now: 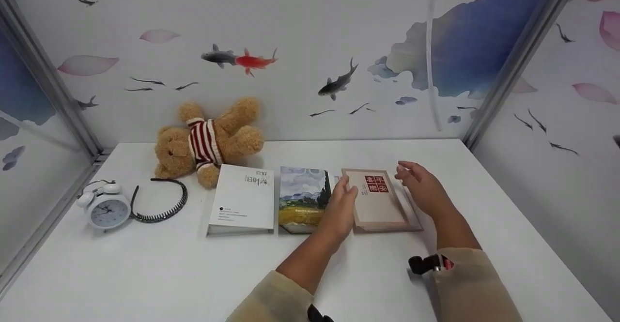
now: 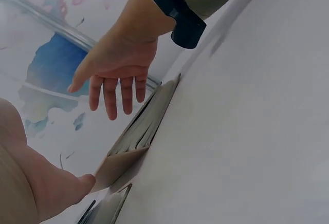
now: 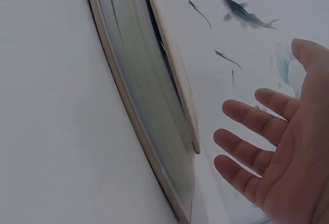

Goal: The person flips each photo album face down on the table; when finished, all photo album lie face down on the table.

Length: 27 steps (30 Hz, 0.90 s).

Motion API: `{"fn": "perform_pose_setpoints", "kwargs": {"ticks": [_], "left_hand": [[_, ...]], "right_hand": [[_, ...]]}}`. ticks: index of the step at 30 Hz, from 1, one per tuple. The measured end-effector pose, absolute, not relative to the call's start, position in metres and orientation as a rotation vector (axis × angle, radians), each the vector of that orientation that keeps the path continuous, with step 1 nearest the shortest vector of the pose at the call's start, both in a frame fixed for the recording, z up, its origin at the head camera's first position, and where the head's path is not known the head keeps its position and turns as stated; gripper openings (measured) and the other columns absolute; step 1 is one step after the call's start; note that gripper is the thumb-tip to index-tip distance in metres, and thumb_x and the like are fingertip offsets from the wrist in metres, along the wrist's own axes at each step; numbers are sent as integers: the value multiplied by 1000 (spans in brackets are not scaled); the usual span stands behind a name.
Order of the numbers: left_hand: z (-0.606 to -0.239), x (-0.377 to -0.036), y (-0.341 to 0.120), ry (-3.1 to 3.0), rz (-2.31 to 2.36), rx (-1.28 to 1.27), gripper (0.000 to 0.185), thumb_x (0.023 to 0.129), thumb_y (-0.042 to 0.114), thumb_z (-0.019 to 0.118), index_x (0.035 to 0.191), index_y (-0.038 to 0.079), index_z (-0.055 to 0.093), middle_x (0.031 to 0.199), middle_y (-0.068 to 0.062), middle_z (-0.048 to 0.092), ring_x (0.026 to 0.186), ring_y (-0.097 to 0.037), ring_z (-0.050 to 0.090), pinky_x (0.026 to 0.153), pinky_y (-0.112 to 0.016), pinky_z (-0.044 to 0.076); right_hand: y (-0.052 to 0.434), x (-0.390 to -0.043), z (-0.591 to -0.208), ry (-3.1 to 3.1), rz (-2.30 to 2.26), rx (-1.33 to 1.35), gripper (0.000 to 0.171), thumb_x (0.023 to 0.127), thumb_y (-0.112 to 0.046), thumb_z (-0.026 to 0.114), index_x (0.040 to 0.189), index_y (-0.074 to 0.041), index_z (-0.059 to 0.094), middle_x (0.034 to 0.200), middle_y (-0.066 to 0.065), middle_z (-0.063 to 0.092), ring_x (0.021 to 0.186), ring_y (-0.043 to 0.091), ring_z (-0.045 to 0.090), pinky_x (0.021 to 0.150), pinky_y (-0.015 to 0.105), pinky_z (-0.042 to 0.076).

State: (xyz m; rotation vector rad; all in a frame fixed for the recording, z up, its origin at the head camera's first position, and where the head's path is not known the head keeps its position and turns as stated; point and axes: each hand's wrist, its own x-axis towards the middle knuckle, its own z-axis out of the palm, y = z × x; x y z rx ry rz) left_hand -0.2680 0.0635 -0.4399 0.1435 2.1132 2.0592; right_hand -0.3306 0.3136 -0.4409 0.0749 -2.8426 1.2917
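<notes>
On the white tabletop (image 1: 145, 273), head view: three books are laid side by side, a white book (image 1: 242, 198), a landscape-cover book (image 1: 302, 198) and a beige book (image 1: 378, 201) with a red stamp. The left hand (image 1: 339, 208) is seen with fingers straight, its fingertips at the beige book's left edge, where it meets the landscape-cover book; contact cannot be confirmed. The right hand (image 1: 424, 186) is held open and relaxed just above the beige book's right edge, nothing gripped. A teddy bear (image 1: 208, 140), a black headband (image 1: 162, 203) and an alarm clock (image 1: 106, 208) are noted at the left, well apart from the hands.

Left wrist view: the beige book (image 2: 139, 131) is seen edge-on, flat on the tabletop (image 2: 247, 131); the right hand (image 2: 115, 67) hangs above it, fingers spread, apart from the cover.

Right wrist view: the beige book's page block (image 3: 149, 111) is seen close by; the right hand (image 3: 277, 147) is open beside it, not touching.

Judgement: to lift the book cleanly, both long edges should be taken evenly so the cover is not flexed and the neighbouring book is not dragged.
</notes>
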Motion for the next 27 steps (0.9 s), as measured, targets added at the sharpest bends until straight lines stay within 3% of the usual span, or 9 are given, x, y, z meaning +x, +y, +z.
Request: {"fn": "perform_pose_setpoints", "kwargs": {"ticks": [6,20,27], "left_hand": [[-447,-263,60,2081,2036,169,71,111,50,37,172,17,22,179,-15,23,167,-37,22,136,-60,17],[-450,-262,63,2047,2001,166,68,110,51,38,170,19,30,176,-15,32,165,-39,28,134,-65,20],[-451,-262,65,1891,2122,226,64,113,43,37,170,17,27,177,-16,27,165,-39,27,135,-58,24]], "right_hand": [[316,-335,-450,-2824,1513,9,94,102,-81,37,166,-13,37,160,17,56,151,41,50,124,61,43],[326,-330,-453,-2774,1654,-44,87,106,-75,35,168,-13,35,163,19,53,151,41,50,125,58,43],[321,-329,-448,-2768,1725,-32,85,107,-74,34,167,-14,35,164,18,51,151,41,49,122,57,46]]}}
